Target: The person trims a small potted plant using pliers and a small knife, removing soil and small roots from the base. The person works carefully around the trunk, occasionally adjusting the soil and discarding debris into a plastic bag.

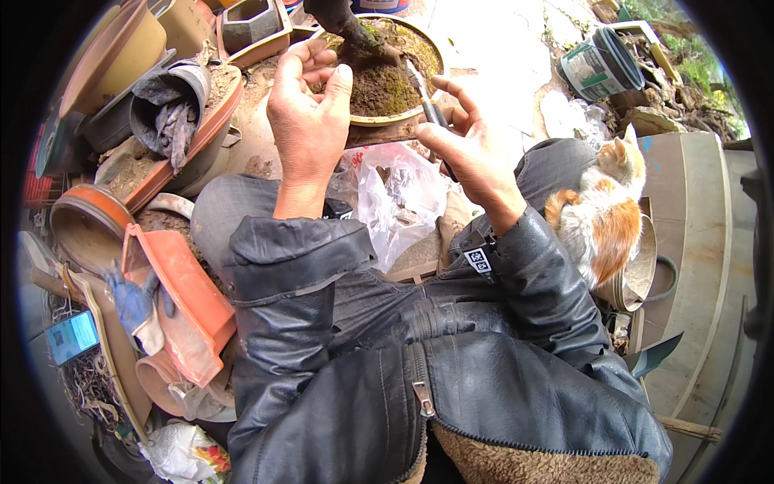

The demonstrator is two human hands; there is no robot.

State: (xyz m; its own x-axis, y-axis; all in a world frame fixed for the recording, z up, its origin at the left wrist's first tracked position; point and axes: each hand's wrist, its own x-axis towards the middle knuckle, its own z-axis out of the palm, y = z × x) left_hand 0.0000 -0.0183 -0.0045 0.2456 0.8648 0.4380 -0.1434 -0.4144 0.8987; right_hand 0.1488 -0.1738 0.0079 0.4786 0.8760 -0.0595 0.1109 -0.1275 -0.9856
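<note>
A round, tan-rimmed pot (442, 48) stands in front of me, filled with mossy soil (393, 87). A thick, dark tree trunk (355, 32) leans out of it. At the pot's near left side, my left hand (308, 109) is open, fingers loosely bent and thumb apart, with nothing visible in it. My right hand (477, 153) grips a slim hand tool (434, 110) with a bright metal tip and dark handle; its exact kind is unclear. The tip points at the soil near the trunk's base. A crumpled clear plastic bag (399, 194) lies between my knees, below the pot.
An orange-and-white cat (605, 206) sits against my right knee. Stacked pots and an orange planter (181, 302) crowd the left, with a blue-grey glove (137, 306) and a phone (72, 337). A white-and-green bucket (601, 66) lies tipped at the far right.
</note>
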